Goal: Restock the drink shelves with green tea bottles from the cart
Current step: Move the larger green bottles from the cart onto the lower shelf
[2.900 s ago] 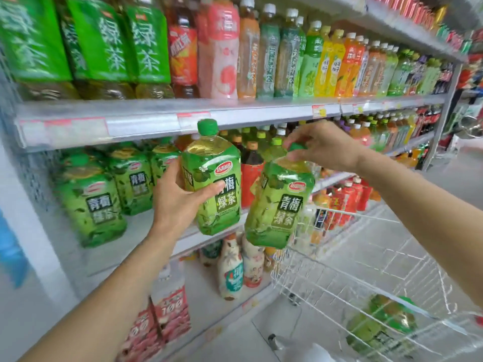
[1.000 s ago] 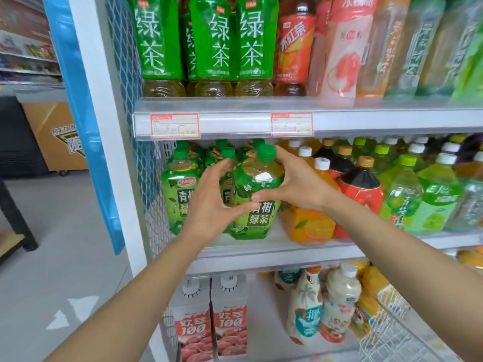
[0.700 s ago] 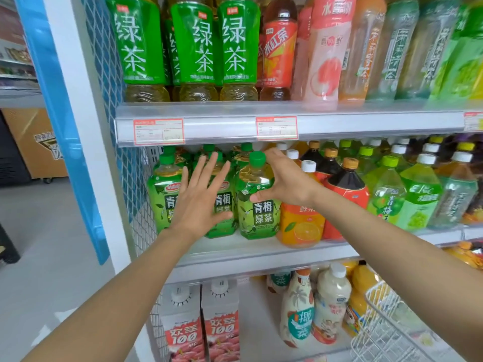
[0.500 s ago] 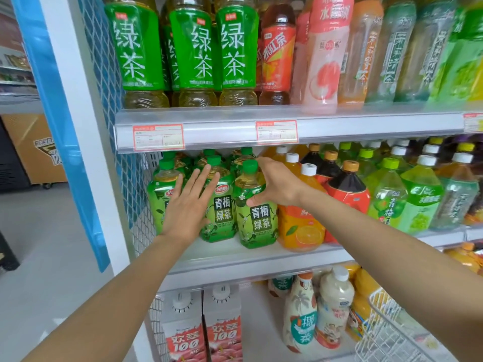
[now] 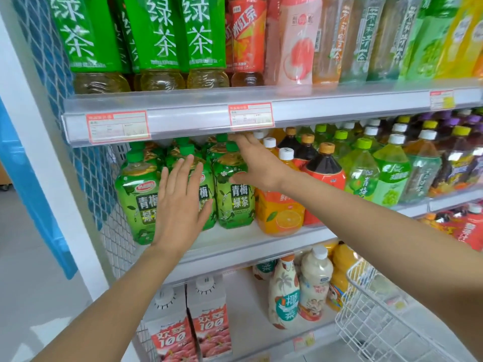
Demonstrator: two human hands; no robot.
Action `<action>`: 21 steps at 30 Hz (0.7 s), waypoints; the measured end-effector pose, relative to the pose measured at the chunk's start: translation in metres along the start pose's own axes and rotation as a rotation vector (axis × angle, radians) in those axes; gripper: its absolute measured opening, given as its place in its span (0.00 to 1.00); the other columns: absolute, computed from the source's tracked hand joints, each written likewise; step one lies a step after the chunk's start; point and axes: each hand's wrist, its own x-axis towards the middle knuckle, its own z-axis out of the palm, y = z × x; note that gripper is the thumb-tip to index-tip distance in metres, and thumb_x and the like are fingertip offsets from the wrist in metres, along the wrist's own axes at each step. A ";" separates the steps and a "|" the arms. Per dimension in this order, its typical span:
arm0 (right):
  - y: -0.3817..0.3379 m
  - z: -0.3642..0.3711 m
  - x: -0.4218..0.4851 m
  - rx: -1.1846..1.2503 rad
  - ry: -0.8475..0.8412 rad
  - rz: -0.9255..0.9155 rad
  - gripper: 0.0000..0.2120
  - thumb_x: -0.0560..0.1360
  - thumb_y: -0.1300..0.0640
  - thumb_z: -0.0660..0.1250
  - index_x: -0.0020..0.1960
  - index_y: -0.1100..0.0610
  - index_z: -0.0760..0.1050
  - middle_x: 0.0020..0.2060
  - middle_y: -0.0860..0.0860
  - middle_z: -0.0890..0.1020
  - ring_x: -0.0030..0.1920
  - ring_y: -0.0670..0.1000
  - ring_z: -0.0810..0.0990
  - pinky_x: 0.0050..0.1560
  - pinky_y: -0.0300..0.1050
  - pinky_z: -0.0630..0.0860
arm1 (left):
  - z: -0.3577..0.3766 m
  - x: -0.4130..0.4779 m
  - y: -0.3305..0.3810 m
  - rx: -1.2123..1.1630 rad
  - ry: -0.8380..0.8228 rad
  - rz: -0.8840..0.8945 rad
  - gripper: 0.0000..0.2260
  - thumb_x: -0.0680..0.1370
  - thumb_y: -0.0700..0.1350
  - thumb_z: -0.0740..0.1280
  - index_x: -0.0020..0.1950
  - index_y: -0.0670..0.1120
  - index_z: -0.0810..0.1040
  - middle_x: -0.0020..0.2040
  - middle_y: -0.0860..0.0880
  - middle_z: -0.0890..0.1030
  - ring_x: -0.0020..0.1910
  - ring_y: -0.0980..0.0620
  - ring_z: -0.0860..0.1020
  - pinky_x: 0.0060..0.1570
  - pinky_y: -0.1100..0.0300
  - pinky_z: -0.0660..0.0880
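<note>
Head view: three green plum tea bottles stand in the front row on the middle shelf (image 5: 235, 240), left-centre of frame, just right of the mesh side panel (image 5: 86, 163). Left bottle (image 5: 138, 202), middle bottle (image 5: 206, 197), right bottle (image 5: 235, 194); more green caps visible behind them.

Left hand (image 5: 180, 205) is flat, fingers spread and pointing up, palm toward the middle bottle and covering most of it; also overlaps the right edge of the left bottle's label. Cannot tell if the palm actually touches. Not gripping anything.

Right hand (image 5: 257, 163) sits at upper centre, palm down, fingers extended and loosely together, reaching back toward the cap of the right bottle under the price rail (image 5: 196, 121). Thumb lies on that bottle's shoulder. No closed grip.

Both forearms come in from the bottom of frame, left from lower left, right from lower right. Orange juice bottle (image 5: 279, 212) is just right of the right bottle. White wire cart (image 5: 379, 322) at lower right corner.
</note>
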 end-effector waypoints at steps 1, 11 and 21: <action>0.002 -0.008 -0.013 0.020 0.036 -0.049 0.39 0.70 0.55 0.75 0.75 0.60 0.59 0.69 0.57 0.67 0.70 0.54 0.66 0.69 0.42 0.63 | 0.000 -0.001 0.016 -0.082 0.087 0.023 0.25 0.78 0.46 0.66 0.72 0.40 0.66 0.73 0.40 0.67 0.73 0.41 0.63 0.74 0.41 0.56; 0.106 -0.091 -0.206 -0.014 -0.062 0.496 0.06 0.74 0.58 0.70 0.50 0.59 0.81 0.45 0.55 0.84 0.42 0.51 0.82 0.45 0.41 0.77 | 0.050 -0.052 0.213 -0.828 -0.313 0.522 0.20 0.80 0.53 0.58 0.70 0.49 0.72 0.72 0.47 0.70 0.71 0.44 0.67 0.72 0.50 0.58; 0.126 -0.083 -0.417 0.074 -0.983 1.395 0.17 0.71 0.60 0.74 0.58 0.58 0.76 0.53 0.57 0.78 0.45 0.54 0.81 0.46 0.46 0.82 | 0.076 -0.121 0.291 -0.882 -0.577 0.741 0.24 0.81 0.63 0.47 0.77 0.62 0.55 0.77 0.54 0.62 0.77 0.50 0.58 0.75 0.43 0.43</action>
